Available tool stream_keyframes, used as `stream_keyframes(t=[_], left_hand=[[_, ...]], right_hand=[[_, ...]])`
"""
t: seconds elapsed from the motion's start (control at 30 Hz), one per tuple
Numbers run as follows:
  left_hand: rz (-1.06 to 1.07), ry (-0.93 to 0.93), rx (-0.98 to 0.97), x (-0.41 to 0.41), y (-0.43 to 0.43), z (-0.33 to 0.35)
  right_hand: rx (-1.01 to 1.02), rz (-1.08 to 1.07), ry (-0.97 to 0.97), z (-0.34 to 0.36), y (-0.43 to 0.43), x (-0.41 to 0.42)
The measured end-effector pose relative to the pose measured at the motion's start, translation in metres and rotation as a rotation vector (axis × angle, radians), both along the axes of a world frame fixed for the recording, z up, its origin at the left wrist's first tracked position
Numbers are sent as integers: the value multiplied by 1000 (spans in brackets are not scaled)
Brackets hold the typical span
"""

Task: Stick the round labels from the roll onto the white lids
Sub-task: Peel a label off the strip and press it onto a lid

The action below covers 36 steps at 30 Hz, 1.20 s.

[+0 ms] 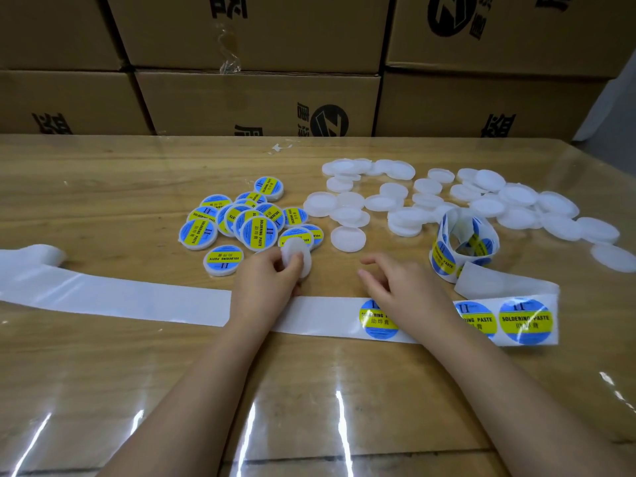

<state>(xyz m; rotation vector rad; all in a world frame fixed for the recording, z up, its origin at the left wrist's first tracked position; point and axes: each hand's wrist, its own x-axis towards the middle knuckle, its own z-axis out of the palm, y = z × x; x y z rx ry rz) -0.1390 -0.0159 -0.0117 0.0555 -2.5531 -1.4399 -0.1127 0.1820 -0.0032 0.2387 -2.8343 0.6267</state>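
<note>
Now the left hand (pixel 268 284) grips a bare lid (pixel 298 245) just above the strip (pixel 320 313). The right hand (pixel 402 290), fingers loose and empty, hovers by the next label (pixel 375 326), probably to peel it.

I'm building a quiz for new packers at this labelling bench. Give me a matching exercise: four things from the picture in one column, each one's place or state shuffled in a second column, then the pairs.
Column one
1. left hand
2. labelled lids
3. label roll
4. bare backing strip

Column two
A. trails to the left edge of the table
B. grips a white lid
C. heaped left of the unlabelled lids
D. stands coiled at the right, by the unlabelled lids

Pairs: 1-B, 2-C, 3-D, 4-A
</note>
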Motion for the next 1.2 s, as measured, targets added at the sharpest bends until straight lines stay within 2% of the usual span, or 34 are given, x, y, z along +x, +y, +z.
stream_keyframes(t=[0.13,0.27,0.43,0.5,0.6,0.77,0.93,1.07,1.2], left_hand=[[-12,166,-127,2,4,0],[-153,172,47,9,17,3],[-195,323,-168,19,32,-1],[-210,303,-187,18,34,-2],[-229,227,-261,15,29,-2],[-128,190,-435,5,11,-1],[-129,265,-586,8,8,1],[-198,259,-541,11,11,0],[-259,231,-363,10,10,-1]], right_hand=[[57,18,6,1,-2,1],[85,117,39,3,-8,4],[-103,219,236,9,-15,14],[-142,223,270,10,-15,15],[-153,258,248,10,-14,16],[-190,321,116,9,-9,19],[-188,412,73,9,-12,21],[-278,462,52,8,-16,20],[-298,485,160,5,-17,19]])
